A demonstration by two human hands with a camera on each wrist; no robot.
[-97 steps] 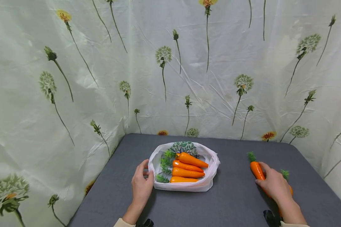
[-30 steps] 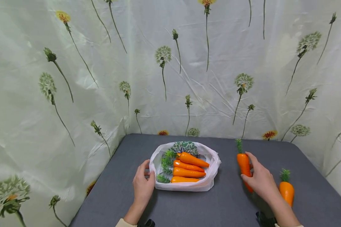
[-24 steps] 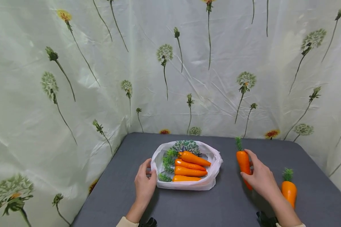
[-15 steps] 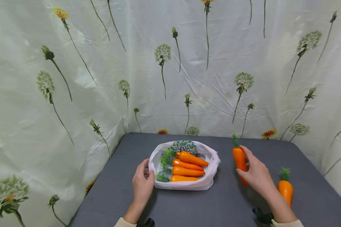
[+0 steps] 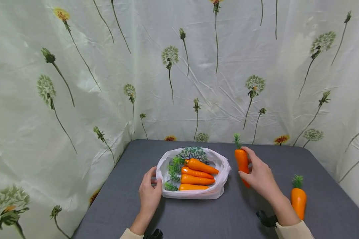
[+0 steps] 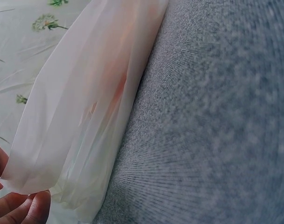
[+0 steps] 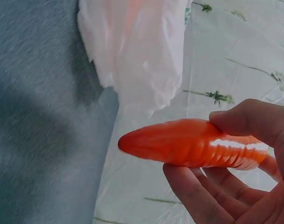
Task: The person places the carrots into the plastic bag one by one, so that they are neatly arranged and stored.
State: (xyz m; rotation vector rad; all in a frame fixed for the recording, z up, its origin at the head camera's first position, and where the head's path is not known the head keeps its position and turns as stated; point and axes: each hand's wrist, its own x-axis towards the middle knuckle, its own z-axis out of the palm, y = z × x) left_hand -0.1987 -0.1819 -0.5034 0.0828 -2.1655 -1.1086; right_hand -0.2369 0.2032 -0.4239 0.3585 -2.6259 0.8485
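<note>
A white plastic bag (image 5: 194, 194) sits with its mouth spread wide, several orange carrots (image 5: 197, 179) with green tops lying inside. My left hand (image 5: 149, 192) pinches the bag's left rim; the left wrist view shows thumb and fingers (image 6: 38, 205) at the plastic's edge. To the right of the bag, my right hand (image 5: 261, 174) holds one carrot (image 5: 241, 161) between thumb and fingers, green top pointing up and away. Its bare orange tip (image 7: 132, 143) points toward the bag in the right wrist view.
Another carrot (image 5: 298, 200) lies on the grey table (image 5: 209, 219) at the right, beyond my right forearm, which partly covers it. A flower-printed white curtain (image 5: 107, 66) hangs behind the table and along its left side.
My right hand has taken up the carrot from beside the other one at the right and carried it left, close to the bag. The left hand has stayed at the bag's rim.
</note>
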